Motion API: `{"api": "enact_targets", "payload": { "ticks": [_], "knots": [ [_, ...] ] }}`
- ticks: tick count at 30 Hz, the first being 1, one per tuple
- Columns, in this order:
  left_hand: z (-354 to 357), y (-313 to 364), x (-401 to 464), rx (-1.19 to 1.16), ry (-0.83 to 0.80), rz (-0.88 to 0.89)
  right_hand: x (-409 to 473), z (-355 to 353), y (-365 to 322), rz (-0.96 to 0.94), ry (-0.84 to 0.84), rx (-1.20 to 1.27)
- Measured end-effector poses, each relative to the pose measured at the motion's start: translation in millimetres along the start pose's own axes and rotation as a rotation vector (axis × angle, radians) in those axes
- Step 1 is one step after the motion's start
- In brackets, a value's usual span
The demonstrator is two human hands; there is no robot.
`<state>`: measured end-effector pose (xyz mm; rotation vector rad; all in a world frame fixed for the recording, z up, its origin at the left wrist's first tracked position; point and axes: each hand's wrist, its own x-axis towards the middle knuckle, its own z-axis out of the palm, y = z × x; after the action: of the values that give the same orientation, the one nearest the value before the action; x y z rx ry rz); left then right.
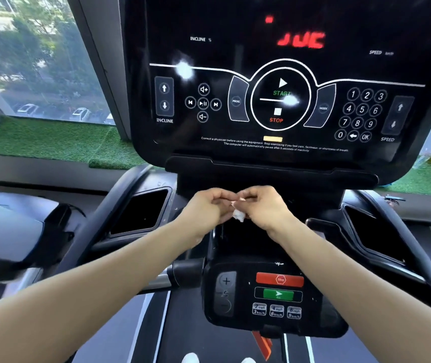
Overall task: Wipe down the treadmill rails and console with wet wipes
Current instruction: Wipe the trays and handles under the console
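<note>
A: Nearest item first?

B: Lower control panel (274,297), below both wrists. Red key marked "Stop", green key with an arrow, three keys reading "2 mph 3 km/h", "4 mph 6 km/h", "6 mph 9 km/h", plus a "+" rocker at its left side.

A: Hands?

B: Left hand (206,208) and right hand (264,205), fingertips meeting above that panel. Both sets of fingers curled together, pinching one item between them.

A: Item?

B: Wet wipe (238,214), white, crumpled small. Its upper part sits caught between the fingertips of both hands; the bunched remainder hangs just beneath them, between the two palms.

A: Beyond the fingers?

B: Console (282,100), black, glossy. Legible: "INCLINE %", "SPEED", "START", "STOP", "PROG", "MODE", digits 0 to 9, "OK", a second "INCLINE" and "SPEED" beside arrow keys. Red display digits blurred, unreadable. Small print begins "Consult a physician before using the equipment."

A: Either side of the hands?

B: Two recessed trays, one left (141,210), one right (371,231). Window (33,61) far left, trees and parked cars outside.
</note>
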<state>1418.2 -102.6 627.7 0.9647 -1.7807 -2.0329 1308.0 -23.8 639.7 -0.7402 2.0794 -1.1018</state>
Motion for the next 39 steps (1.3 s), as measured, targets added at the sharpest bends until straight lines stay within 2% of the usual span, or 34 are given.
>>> {"api": "enact_targets", "payload": {
  "ticks": [2, 7, 9, 13, 15, 20, 22, 25, 28, 32, 35, 39],
  "knots": [
    [-4, -3, 0, -0.004, 0.021, -0.004, 5, 0, 2, -0.028, 0.050, -0.125],
    [-26, -16, -8, 0.266, 0.284, 0.142, 16, 11, 3, -0.183, 0.156, -0.649],
    [-30, -26, -18, 0.364, 0.349, 0.152, 18, 16, 5, -0.211, 0.168, -0.726],
    [-30, -36, -27, 0.441, 0.436, 0.224, 20, 23, 5, -0.235, 0.112, -0.643],
    [-28, -37, -29, 0.485, 0.428, 0.267, 20, 29, 4, -0.235, 0.025, -0.600],
    [-27, -42, -31, 0.543, 0.426, 0.276, 14, 20, 6, -0.183, -0.047, -0.494],
    [-27, -43, -30, 0.566, 0.404, 0.277, 10, 12, 9, -0.182, -0.147, -0.498],
    [-26, -45, -30, 0.600, 0.369, 0.318, 4, 4, 13, -0.176, -0.386, -0.499],
    [-26, -46, -29, 0.647, 0.356, 0.320, 5, -1, 17, -0.192, -0.531, -0.487],
    [-25, -45, -29, 0.698, 0.340, 0.304, 7, -7, 17, -0.178, -0.677, -0.533],
    [-25, -44, -29, 0.733, 0.340, 0.297, 7, -16, 12, -0.086, -0.784, -0.513],
    [-24, -42, -31, 0.766, 0.336, 0.268, 7, -24, 12, 0.020, -0.797, -0.419]
  ]
}}
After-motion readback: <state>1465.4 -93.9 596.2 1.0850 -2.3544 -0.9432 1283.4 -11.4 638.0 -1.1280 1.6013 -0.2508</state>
